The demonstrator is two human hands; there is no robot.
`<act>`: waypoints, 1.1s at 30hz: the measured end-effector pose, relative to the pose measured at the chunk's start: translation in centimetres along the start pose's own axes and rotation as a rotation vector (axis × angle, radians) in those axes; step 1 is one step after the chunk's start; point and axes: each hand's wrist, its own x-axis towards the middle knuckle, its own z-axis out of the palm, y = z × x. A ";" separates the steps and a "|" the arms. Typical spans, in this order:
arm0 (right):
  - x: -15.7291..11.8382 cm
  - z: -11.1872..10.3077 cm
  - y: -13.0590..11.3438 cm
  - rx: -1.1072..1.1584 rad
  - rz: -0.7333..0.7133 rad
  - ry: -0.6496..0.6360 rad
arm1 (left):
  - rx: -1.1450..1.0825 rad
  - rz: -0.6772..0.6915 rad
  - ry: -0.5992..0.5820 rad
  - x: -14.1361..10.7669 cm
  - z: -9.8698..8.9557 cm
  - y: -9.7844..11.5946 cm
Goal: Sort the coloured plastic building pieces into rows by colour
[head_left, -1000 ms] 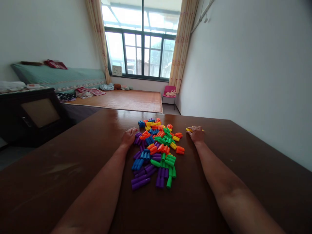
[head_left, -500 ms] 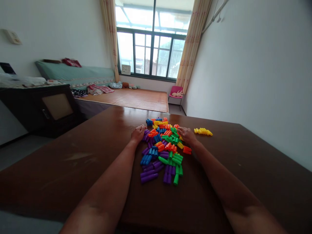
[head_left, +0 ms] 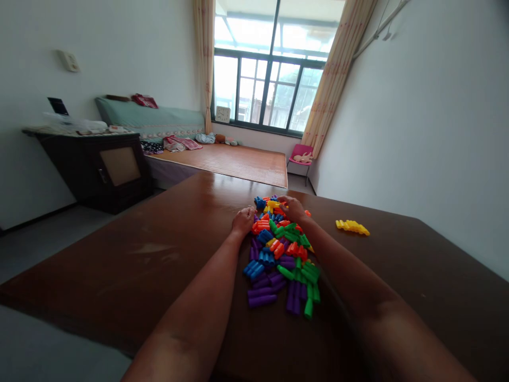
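A pile of bullet-shaped plastic building blocks (head_left: 292, 232), in orange, green, blue, purple and yellow, lies on the brown table (head_left: 178, 223). My left hand (head_left: 244, 220) rests at the pile's left edge, its fingers curled together beside purple and orange blocks; what they may hold is hidden. Over the far right part of the pile reaches my right hand (head_left: 293, 208), finger and thumb apart, near yellow blocks (head_left: 272, 205) and orange ones. Purple blocks (head_left: 262, 301) and green blocks (head_left: 310, 273) lie at the near end. Apart on the right is a joined row of yellow blocks (head_left: 352, 227).
Beyond the table is a bed with a mat (head_left: 246, 162), under a window. A pink chair (head_left: 301, 154) holding a soft toy stands by the right wall. On the left is a dark cabinet (head_left: 91, 170) with plastic bags on top.
My right hand has moved from the pile's right side to its far part, over the yellow and orange blocks. My left hand stays at the left edge. The view has shifted left.
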 end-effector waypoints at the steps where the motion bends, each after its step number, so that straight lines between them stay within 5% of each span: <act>1: 0.8 0.6 -0.1 -0.075 0.005 -0.017 | -0.003 -0.002 0.003 -0.1 0.0 0.0; 7: 2.4 2.9 -0.6 -0.211 -0.024 -0.141 | -0.008 0.010 -0.005 -0.1 0.0 -0.1; 12: 1.3 0.0 1.3 0.068 0.029 -0.078 | -0.015 0.003 0.004 0.2 0.2 -0.5; 18: -5.5 -6.0 6.9 0.554 0.291 0.086 | -0.012 0.007 0.002 0.7 0.5 -1.0; 22: -11.7 -8.4 11.1 0.611 0.309 0.229 | 0.020 0.016 0.008 1.0 0.3 -1.2; 25: -14.9 -9.0 13.3 0.570 0.307 0.206 | 0.031 0.040 0.013 1.2 0.3 -1.4; 33: -17.2 -10.3 16.5 0.523 0.401 0.483 | -0.055 0.094 -0.018 1.4 0.2 -2.1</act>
